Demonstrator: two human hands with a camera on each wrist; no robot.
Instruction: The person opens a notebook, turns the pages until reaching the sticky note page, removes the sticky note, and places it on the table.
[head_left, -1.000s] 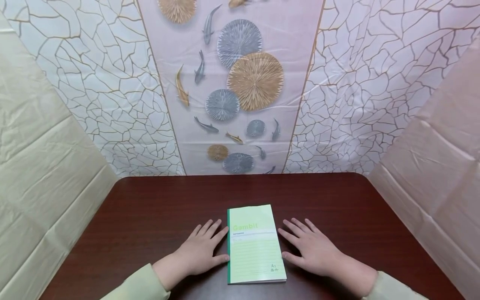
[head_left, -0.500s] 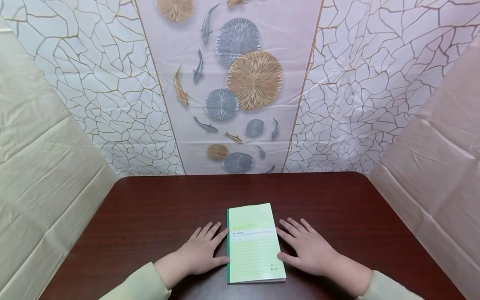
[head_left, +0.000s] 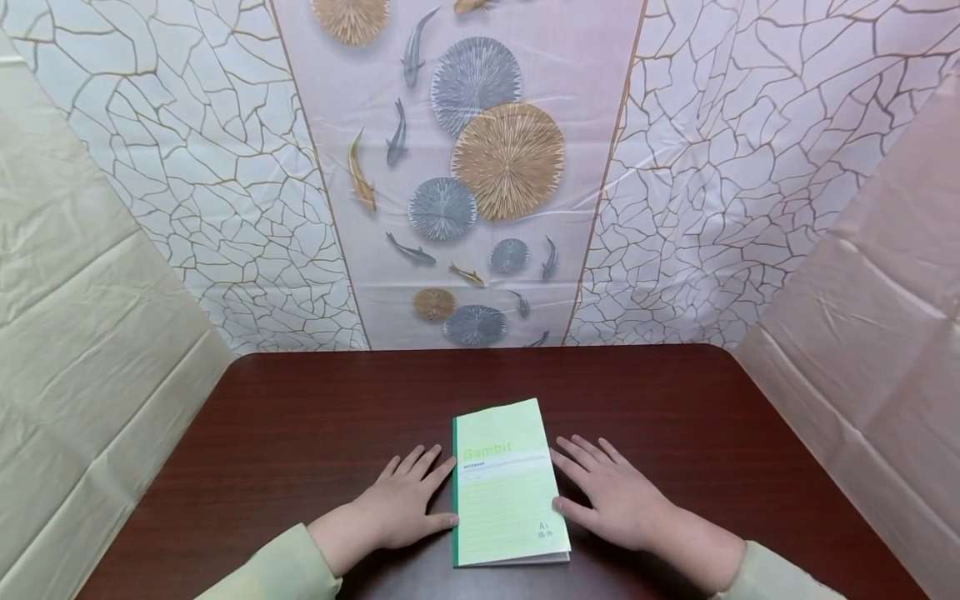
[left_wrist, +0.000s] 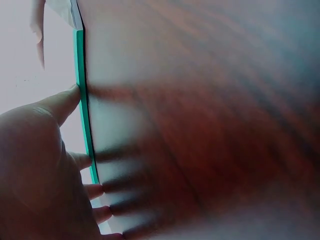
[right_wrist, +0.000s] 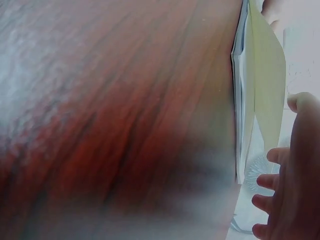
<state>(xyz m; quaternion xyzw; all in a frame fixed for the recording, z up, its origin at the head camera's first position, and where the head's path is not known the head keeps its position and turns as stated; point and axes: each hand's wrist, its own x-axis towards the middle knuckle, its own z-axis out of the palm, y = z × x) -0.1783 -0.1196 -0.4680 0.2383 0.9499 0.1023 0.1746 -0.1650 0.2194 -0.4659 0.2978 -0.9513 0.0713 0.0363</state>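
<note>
A thin notebook (head_left: 506, 508) with a pale green cover and a dark green spine lies on the table, its spine toward my left hand. The word "Gambit" is printed on the front. Spread and straight, the fingers of my left hand (head_left: 397, 500) rest on the table, with thumb and index tips against the spine (left_wrist: 82, 90). My right hand (head_left: 618, 496) lies at the opposite edge, fingers also extended, thumb tip at the cover's edge. In the right wrist view the front cover (right_wrist: 270, 75) stands raised off the pages (right_wrist: 242, 115). Whether the right thumb touches it, I cannot tell.
The dark reddish-brown table (head_left: 315, 400) has rounded far corners. Behind it hangs a patterned cloth (head_left: 480, 275) with fish and round leaf shapes. Plain beige cloths (head_left: 105, 350) slope down along both sides.
My right hand has shifted slightly left to the notebook's edge. The front cover's right side, mostly its far corner, has risen a little. My left hand stays almost still.
</note>
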